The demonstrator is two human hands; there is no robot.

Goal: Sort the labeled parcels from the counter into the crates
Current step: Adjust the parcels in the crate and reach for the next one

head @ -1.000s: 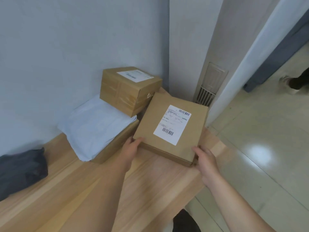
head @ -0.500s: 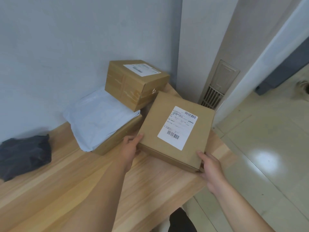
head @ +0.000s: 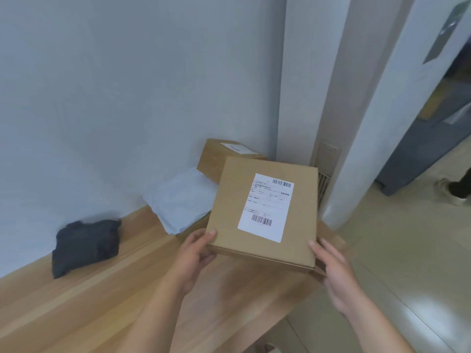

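A flat brown cardboard parcel (head: 232, 212) with a white barcode label is lifted above the wooden counter (head: 107, 296). My left hand (head: 195, 253) grips its near left corner, thumb on top. My right hand (head: 331, 266) holds the near right corner, fingers underneath. Behind it a taller brown box (head: 211, 159) with a label stands against the wall. A white poly mailer (head: 182, 202) lies on another brown box, mostly hidden. A dark grey soft parcel (head: 85, 244) lies to the left. No crate is in view.
A grey wall runs behind the counter, with a pillar and a floor vent (head: 323, 179) at the right. The tiled floor (head: 407, 263) opens to the right, where a person's shoe (head: 448, 192) shows near a doorway.
Both hands have lifted the flat parcel off the counter and drawn it toward me. The camera view has tilted up and shifted right.
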